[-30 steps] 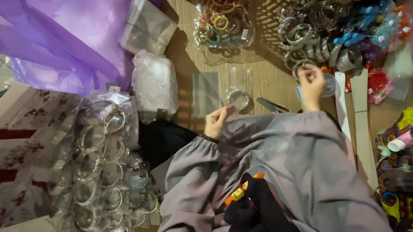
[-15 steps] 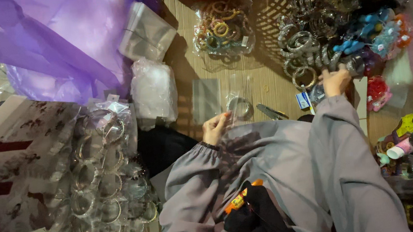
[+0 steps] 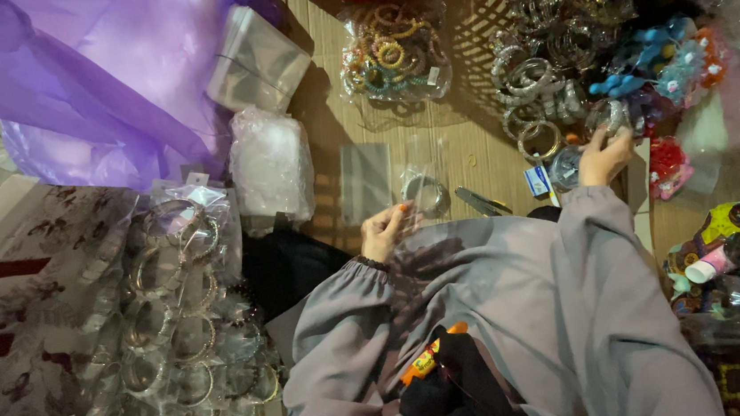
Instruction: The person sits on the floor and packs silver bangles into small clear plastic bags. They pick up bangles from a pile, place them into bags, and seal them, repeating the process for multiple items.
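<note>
The left hand (image 3: 384, 231) is pinching the near edge of a small clear bag (image 3: 422, 196) that is lying on the wooden floor (image 3: 463, 151), with a bangle inside it. The film is looking thin, soft and slippery, so a light pinch at the open edge is probably the best hold; the bangle seems stiff and light, easiest to take by its rim.

The right hand (image 3: 604, 156) is reaching to the right, its fingers curling around a silvery bangle (image 3: 605, 116) at the near edge of a loose bangle pile (image 3: 552, 49). Whether it is fully gripping is hard to tell.

Between the hands, scissors (image 3: 482, 202) are lying on the floor. Farther off, a packet of coloured bangles (image 3: 392, 54) is resting beside a stack of clear bags (image 3: 255, 59). On the left, a purple sheet (image 3: 82, 73) is spreading out, and filled bags (image 3: 176, 332) are heaping up near it.
</note>
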